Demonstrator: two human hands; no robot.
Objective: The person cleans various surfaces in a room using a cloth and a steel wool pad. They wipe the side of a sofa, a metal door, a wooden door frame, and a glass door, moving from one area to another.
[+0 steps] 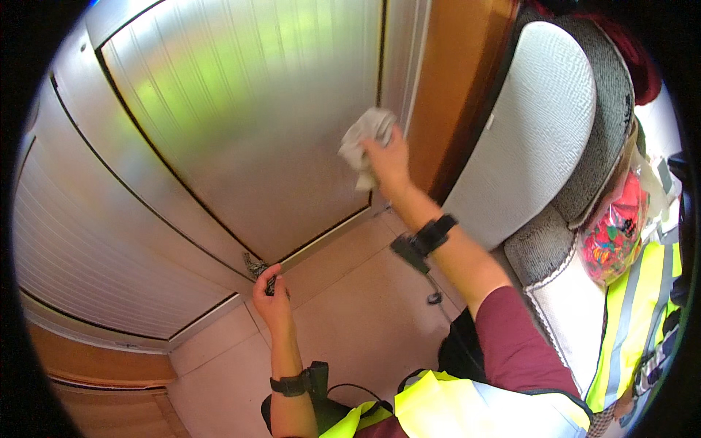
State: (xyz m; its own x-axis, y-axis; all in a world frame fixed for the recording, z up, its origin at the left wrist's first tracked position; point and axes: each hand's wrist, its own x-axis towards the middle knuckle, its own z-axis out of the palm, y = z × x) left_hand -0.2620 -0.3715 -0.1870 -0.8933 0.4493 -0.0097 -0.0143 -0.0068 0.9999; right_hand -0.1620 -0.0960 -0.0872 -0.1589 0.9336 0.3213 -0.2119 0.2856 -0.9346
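Before me stands a silvery ribbed metal door panel (pixel 263 126) in a metal frame, with green light reflected in its upper part. My right hand (pixel 388 161) grips a crumpled whitish cloth (pixel 364 137) against or just in front of the panel's right side; contact is unclear. Low on the left, my left hand (pixel 272 293) has its fingers curled around a small dark, patterned item (pixel 256 266) near the door's bottom corner. What that item is cannot be made out. Both wrists wear black straps with dark devices.
A sofa with a white textured cover (pixel 526 126) and grey cushions is at the right. On it lie a clear bag of colourful items (pixel 613 235) and a yellow reflective vest (pixel 630 323). Wooden trim (pixel 454 71) borders the door. Pinkish tiles (pixel 350 306) cover the floor.
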